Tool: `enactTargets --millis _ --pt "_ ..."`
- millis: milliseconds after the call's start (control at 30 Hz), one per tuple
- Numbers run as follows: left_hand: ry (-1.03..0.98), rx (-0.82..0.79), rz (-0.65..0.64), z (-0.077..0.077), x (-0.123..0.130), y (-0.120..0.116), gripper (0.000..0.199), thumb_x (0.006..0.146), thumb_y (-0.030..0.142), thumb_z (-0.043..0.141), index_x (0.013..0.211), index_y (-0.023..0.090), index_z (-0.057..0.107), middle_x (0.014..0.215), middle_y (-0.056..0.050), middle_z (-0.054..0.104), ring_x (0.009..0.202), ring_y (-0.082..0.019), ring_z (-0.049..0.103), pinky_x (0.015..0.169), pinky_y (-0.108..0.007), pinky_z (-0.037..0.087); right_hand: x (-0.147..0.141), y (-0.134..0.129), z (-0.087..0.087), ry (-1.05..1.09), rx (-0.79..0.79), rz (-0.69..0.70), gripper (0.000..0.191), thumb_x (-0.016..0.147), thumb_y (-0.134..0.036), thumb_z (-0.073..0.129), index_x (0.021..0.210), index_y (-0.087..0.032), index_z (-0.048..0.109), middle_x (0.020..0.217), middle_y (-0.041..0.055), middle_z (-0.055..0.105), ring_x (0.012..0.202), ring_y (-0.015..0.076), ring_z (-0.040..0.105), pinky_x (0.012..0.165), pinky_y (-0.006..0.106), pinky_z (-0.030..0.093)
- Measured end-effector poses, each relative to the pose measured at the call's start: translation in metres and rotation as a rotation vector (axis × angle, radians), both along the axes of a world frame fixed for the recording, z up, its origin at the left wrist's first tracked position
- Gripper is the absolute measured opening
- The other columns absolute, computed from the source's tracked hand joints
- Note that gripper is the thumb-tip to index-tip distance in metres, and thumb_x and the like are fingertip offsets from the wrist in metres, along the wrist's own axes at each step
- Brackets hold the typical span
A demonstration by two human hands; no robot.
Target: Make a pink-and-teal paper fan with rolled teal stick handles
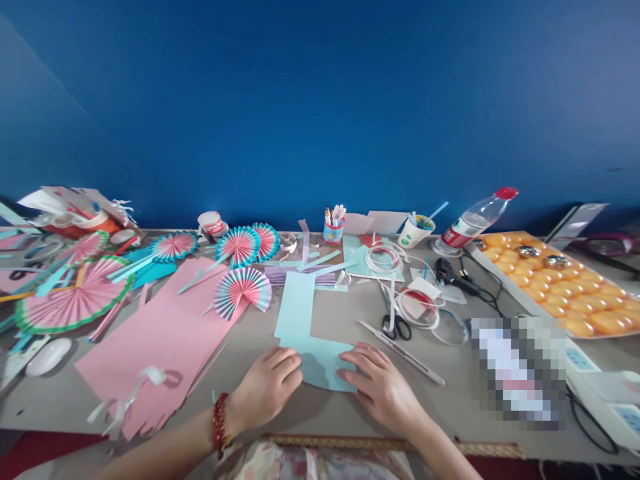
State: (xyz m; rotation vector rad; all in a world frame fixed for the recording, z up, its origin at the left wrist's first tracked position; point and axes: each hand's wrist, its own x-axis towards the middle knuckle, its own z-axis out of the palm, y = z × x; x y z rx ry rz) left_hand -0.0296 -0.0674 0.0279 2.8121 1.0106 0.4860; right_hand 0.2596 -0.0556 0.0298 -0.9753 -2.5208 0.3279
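Note:
Near the table's front edge a light blue paper piece (325, 363) lies between my two hands. My left hand (270, 383) touches its left edge, fingers curled together; whether they pinch the paper is hard to see. On the right edge rests my right hand (377, 383), its fingers spread over the paper. Just behind, a light blue paper strip (296, 307) meets the piece's upper left part. A pen-like cutter (403, 351) and black-handled scissors (397, 325) lie to the right of my right hand.
Pink paper (165, 340) and folded paper fans (243, 293) lie left. White cord coils (384, 260), a tilted bottle (473, 223), an orange bumpy tray (560, 287) and a power strip (600, 400) are right. A pen cup (333, 230) stands by the blue wall.

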Motion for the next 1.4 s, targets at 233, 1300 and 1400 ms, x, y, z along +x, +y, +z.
enactTargets --millis 233,1300,1400 --pt "-0.08 -0.107 0.071 0.0 0.002 -0.005 0.018 0.093 0.006 0.045 0.091 0.017 0.058 0.097 -0.006 0.065 0.093 -0.02 0.058 0.082 -0.034 0.049 0.004 -0.013 -0.004 -0.016 0.0 -0.05 0.017 0.093 -0.026 0.059 0.105 -0.027 0.071 0.114 0.0062 0.071 0.108 0.0262 0.062 0.095 0.044 0.049" --pt "-0.287 -0.292 0.255 0.0 -0.008 -0.005 0.017 0.098 0.016 0.043 0.092 0.021 0.058 0.085 -0.002 0.065 0.08 -0.017 0.06 0.078 -0.031 0.045 -0.007 -0.012 0.004 0.181 -0.146 -0.148 0.018 0.093 -0.015 0.051 0.091 -0.024 0.067 0.09 0.006 0.072 0.087 0.0213 0.066 0.082 0.036 0.052" --pt "-0.26 -0.302 0.315 -0.006 -0.008 -0.004 0.017 0.099 0.019 0.043 0.095 0.022 0.058 0.086 -0.003 0.066 0.078 -0.017 0.062 0.073 -0.029 0.047 -0.009 -0.01 0.003 0.225 -0.169 -0.19 0.017 0.094 -0.018 0.051 0.093 -0.025 0.066 0.087 0.0057 0.073 0.081 0.021 0.067 0.079 0.037 0.052"
